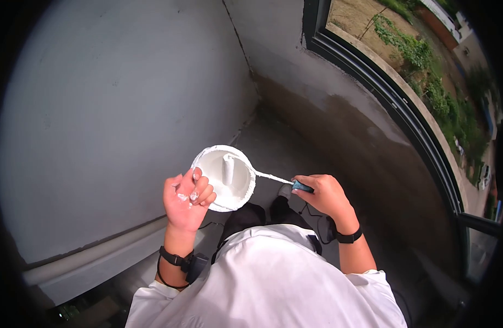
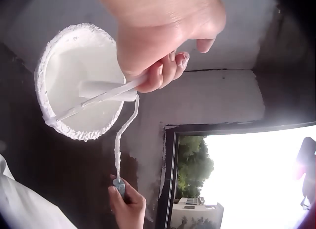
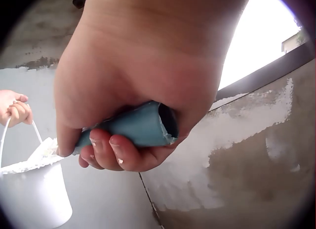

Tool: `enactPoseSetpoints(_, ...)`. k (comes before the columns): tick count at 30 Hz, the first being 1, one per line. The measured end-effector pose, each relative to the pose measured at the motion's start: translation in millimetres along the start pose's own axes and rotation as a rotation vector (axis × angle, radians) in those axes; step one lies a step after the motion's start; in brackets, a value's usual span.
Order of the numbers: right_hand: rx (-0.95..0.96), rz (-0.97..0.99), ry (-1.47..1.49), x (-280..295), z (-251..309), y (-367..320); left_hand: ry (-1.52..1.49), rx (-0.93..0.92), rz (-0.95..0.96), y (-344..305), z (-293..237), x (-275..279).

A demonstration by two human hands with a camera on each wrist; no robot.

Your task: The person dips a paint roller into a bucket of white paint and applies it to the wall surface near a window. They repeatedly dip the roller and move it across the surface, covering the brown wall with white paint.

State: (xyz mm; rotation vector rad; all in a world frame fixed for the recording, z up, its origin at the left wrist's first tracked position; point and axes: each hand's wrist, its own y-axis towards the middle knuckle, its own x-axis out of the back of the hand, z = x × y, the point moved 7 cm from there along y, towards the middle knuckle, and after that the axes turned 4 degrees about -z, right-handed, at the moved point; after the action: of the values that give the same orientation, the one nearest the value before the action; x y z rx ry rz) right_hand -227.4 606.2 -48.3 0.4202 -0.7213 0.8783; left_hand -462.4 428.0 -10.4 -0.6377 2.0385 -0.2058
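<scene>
My left hand (image 1: 187, 203), white smears on its palm and fingers, grips the white bail handle (image 2: 94, 100) of a white bucket (image 3: 39, 197). The bucket hangs beneath that hand, its rim crusted with white paint. Inside it, the sleeve of a paint roller (image 1: 228, 170) leans up toward the rim, coated white. A bent, paint-covered rod runs from the roller over the rim to a teal grip (image 3: 133, 127). Fingers of my right hand (image 1: 328, 195) are curled round this grip, to the right of the bucket. Small white specks show on these fingers.
A grey wall (image 1: 125, 109) rises on the left and meets a second, patchily coated wall (image 1: 328, 115) at a corner. A dark-framed window (image 1: 382, 87) curves along the right. Low on the left runs a pale pipe (image 1: 98, 250). A dark cable (image 1: 311, 213) is near the feet.
</scene>
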Motion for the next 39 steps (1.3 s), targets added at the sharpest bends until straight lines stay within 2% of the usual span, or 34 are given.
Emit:
enactPoseSetpoints(2, -0.047, 0.005, 0.103, 3.8, -3.6, -6.1, 0.009, 0.013, 0.006, 0.8, -0.9, -8.4)
enactPoseSetpoints(6, -0.056, -0.054, 0.001, 17.0, 3.6, -19.1, 0.02, 0.055, 0.022, -1.3, -1.6, -23.2)
enactPoseSetpoints(8, -0.075, -0.094, 0.155, 22.7, 5.6, -25.2, 0.031, 0.073, 0.038, -1.5, -3.2, -32.5)
enactPoseSetpoints(11, -0.07, -0.067, 0.017, 29.5, 21.7, -33.9, 0.048, 0.099, 0.072, -11.2, -8.4, -42.9)
enactPoseSetpoints(15, -0.086, -0.146, 0.092, 34.8, 30.0, -45.8, 0.066, 0.136, 0.101, -16.3, -12.1, -54.9)
enactPoseSetpoints(19, -0.111, -0.122, 0.038, 36.9, 38.2, -55.8, 0.087, 0.155, 0.131, -15.2, -11.7, -68.6)
enactPoseSetpoints(21, -0.125, -0.12, 0.0, 36.3, 42.0, -57.9, 0.121, 0.169, 0.101, -17.3, -12.0, -67.2)
enactPoseSetpoints(23, -0.111, -0.148, 0.144, 34.8, 37.9, -61.1, 0.11, 0.177, 0.116, -16.2, -11.4, -70.1)
enactPoseSetpoints(26, -0.142, -0.117, 0.015, 40.7, 40.7, -60.5, 0.098, 0.194, 0.111, -15.5, -10.6, -72.9)
enactPoseSetpoints(29, -0.104, -0.175, 0.112, 37.4, 42.7, -63.2, 0.108, 0.201, 0.104, -15.8, -12.0, -72.1)
enactPoseSetpoints(39, -0.122, -0.151, 0.081, 38.3, 41.1, -66.7, 0.114, 0.2, 0.114, -18.2, -9.8, -79.9)
